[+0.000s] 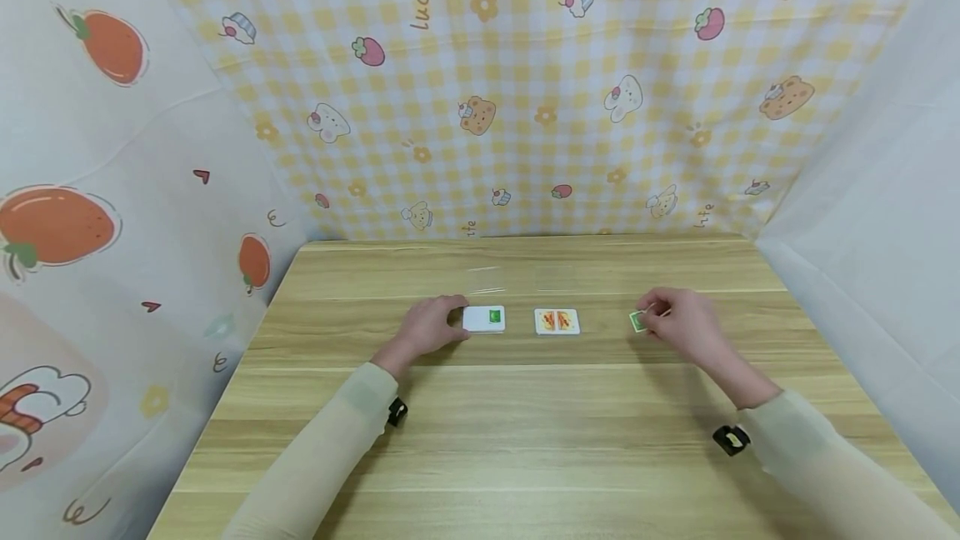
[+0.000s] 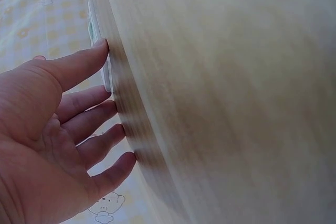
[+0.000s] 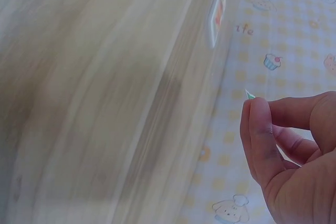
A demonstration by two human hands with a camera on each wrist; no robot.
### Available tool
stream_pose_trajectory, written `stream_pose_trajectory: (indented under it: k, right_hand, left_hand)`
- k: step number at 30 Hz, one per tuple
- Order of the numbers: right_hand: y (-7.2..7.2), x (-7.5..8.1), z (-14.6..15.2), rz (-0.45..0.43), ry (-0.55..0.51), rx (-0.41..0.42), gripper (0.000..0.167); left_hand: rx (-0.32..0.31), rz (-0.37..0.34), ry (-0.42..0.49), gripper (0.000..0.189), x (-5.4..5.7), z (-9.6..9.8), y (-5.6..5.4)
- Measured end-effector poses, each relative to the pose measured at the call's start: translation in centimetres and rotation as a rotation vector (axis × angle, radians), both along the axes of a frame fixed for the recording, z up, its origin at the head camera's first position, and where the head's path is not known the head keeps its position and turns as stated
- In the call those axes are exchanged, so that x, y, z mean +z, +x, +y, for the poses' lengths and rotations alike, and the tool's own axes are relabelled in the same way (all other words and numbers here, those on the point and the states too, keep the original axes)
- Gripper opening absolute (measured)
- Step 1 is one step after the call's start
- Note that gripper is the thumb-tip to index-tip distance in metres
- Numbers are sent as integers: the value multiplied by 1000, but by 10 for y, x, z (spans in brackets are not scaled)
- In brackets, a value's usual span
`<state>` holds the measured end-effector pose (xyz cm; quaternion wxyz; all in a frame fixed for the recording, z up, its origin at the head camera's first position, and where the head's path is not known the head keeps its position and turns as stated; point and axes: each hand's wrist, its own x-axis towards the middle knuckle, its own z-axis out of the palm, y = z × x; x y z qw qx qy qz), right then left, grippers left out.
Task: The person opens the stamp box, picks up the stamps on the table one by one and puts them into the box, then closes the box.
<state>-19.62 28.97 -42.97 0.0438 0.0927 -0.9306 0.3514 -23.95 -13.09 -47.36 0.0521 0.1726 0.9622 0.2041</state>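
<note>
while the left hand (image 1: 426, 325) holds the white card (image 1: 477, 321) at center frame, thumb & forefinger on opp. edges, the right hand (image 1: 686, 321) pinches a small green card (image 1: 636, 322) btw thumb and fingertips, right of center. prob. mid-way: white card and food-picture card (image 1: 557, 322) already lie flat on the table (image 1: 525, 457), near each other; green card's not set down yet. how many more remain, can't tell.

A white card (image 1: 476, 320) bears a green patch — a second card (image 1: 557, 322), also white, shows orange-red pictures. The small piece (image 1: 637, 322) is green, edged in white. The surface (image 1: 487, 440) has tan wood grain; the back cloth (image 1: 517, 65), yellow-and-white checks; the sleeves (image 1: 322, 450) are plain cream.
</note>
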Motion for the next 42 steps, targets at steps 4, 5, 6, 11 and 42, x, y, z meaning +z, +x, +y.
stream_pose_trajectory:
  k: [4,5,6,11,42]
  right_hand:
    - [-2,2,-10,-24,-47,16,7]
    - [-3,2,-12,-29,-57,18,7]
    - [-3,2,-15,-37,-70,20,7]
    - [-6,3,-28,-40,-101,39,5]
    - [-29,11,-120,-65,-171,144,4]
  left_hand:
    - [7,-8,-3,52,0,0,1]
    - [7,-8,-5,53,0,0,1]
    - [6,-8,-6,53,0,0,1]
    - [0,5,-10,52,-1,0,-1]
    - [-8,20,-16,54,-4,-1,0]
